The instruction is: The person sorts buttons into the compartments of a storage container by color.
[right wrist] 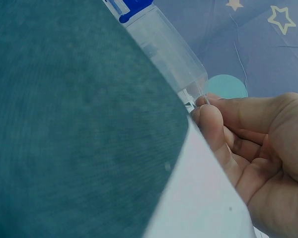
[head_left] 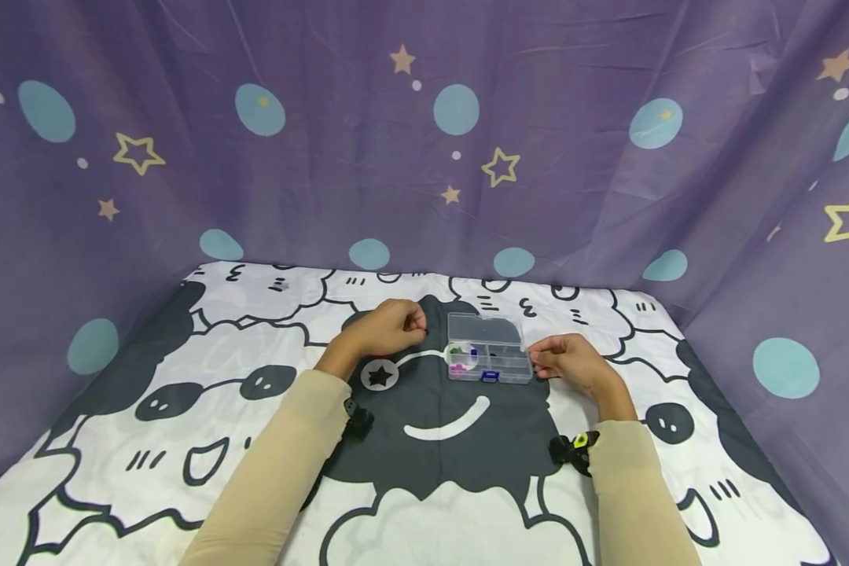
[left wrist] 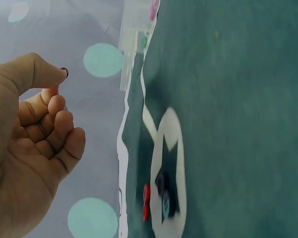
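Note:
A clear plastic compartment box (head_left: 508, 371) with a blue latch (head_left: 490, 376) lies on the dark cloth, its lid (head_left: 484, 328) raised at the back. Small pink pieces (head_left: 457, 369) and a few green and blue ones sit inside it. To the left of the box, my left hand (head_left: 394, 327) pinches a small dark piece (left wrist: 64, 72) between thumb and index finger, above the cloth; its exact kind I cannot tell. My right hand (head_left: 569, 362) holds the right end of the box between thumb and fingertips, seen closer in the right wrist view (right wrist: 248, 144).
Small black pieces (left wrist: 165, 196) lie on the printed star circle, with a red piece (left wrist: 146, 202) beside it. The cloth (head_left: 439, 448) has a cartoon sheep print. A purple curtain (head_left: 368, 181) closes off the back and sides.

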The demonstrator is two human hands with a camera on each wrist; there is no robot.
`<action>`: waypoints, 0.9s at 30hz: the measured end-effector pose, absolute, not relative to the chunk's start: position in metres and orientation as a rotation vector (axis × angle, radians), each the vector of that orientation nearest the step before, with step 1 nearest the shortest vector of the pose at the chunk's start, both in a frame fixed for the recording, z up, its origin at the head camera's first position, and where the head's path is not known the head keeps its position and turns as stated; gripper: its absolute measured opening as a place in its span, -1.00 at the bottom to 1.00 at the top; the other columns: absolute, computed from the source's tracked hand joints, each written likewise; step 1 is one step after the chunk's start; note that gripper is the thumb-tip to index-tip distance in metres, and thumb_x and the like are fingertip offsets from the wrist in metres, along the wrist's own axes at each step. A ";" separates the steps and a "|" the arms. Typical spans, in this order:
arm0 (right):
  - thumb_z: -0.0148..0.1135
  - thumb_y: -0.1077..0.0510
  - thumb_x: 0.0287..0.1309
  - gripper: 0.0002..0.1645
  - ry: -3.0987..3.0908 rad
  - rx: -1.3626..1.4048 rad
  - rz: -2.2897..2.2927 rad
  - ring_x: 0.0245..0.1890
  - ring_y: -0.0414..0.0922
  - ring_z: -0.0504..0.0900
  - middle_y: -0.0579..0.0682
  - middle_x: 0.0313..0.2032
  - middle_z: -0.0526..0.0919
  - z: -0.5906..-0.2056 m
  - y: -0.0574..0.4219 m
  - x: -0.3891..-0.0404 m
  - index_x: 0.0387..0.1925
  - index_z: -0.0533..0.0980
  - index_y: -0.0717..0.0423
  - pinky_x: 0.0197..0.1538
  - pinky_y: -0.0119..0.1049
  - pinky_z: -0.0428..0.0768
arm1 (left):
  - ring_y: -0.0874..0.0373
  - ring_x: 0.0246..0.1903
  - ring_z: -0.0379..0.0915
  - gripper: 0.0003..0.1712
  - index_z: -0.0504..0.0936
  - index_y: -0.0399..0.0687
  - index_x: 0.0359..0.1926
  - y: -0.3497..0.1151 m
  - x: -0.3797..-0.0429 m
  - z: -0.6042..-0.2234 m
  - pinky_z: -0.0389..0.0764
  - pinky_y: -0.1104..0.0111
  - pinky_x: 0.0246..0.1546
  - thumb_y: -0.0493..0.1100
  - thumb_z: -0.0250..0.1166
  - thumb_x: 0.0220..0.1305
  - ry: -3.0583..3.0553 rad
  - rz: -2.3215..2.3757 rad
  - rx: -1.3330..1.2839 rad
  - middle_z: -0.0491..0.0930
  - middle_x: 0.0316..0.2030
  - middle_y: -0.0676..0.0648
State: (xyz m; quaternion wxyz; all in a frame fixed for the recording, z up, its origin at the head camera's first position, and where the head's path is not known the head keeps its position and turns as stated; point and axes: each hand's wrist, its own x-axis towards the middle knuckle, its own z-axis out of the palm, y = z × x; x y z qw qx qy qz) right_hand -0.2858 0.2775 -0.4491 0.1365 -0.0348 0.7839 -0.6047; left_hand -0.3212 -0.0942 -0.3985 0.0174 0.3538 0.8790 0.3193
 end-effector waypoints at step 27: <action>0.15 0.42 0.39 -0.69 2.267 -0.102 -1.747 -0.40 -0.24 0.65 -0.04 -0.30 0.66 -0.448 0.277 -0.285 0.07 0.50 0.57 -0.22 -0.36 0.69 | 0.26 -0.54 0.32 -0.96 0.58 -0.14 -0.27 -0.029 -0.321 -0.400 0.44 0.39 -0.39 -0.28 0.23 0.38 2.582 1.080 1.189 0.52 -0.47 0.01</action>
